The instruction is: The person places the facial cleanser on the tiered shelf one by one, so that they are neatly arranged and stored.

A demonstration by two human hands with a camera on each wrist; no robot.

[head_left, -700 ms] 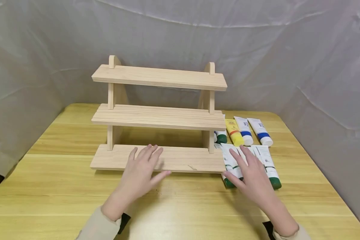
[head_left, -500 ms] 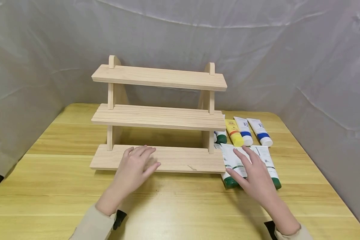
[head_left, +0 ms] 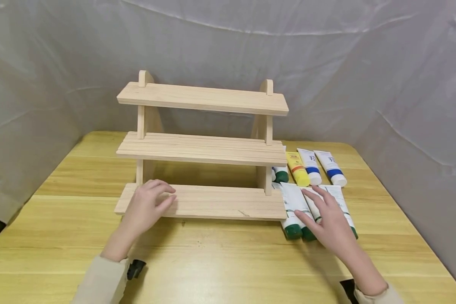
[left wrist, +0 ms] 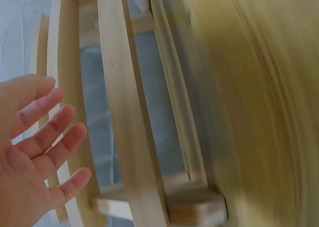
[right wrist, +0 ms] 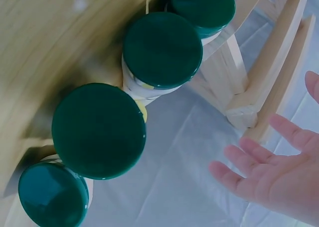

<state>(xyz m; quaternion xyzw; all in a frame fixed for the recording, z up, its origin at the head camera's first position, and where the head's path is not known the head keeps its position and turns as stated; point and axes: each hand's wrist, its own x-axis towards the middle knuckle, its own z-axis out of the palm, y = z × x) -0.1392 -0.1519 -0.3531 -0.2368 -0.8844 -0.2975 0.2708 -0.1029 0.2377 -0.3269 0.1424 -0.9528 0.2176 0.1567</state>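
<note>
Head view has both forearms reaching in from the near edge, each slanting inward over the wooden table (head_left: 228,261). The left hand (head_left: 144,207) is above the left part of the bottom tier of a three-tier wooden display shelf (head_left: 201,147), its fingers softly bent toward the right and the thumb set apart below them. Left wrist view shows those fingers loose and slightly spread, the palm empty; whether they touch the board cannot be told.

The right hand (head_left: 328,223) is over a row of white tubes with green caps (head_left: 293,207), beside the shelf's right end. Its fingers point forward and left, relaxed and separated, and it grips nothing; contact with the tubes is unclear. Behind that row lie a yellow tube (head_left: 297,169) and two white tubes with blue bands (head_left: 308,162), caps toward the person.
</note>
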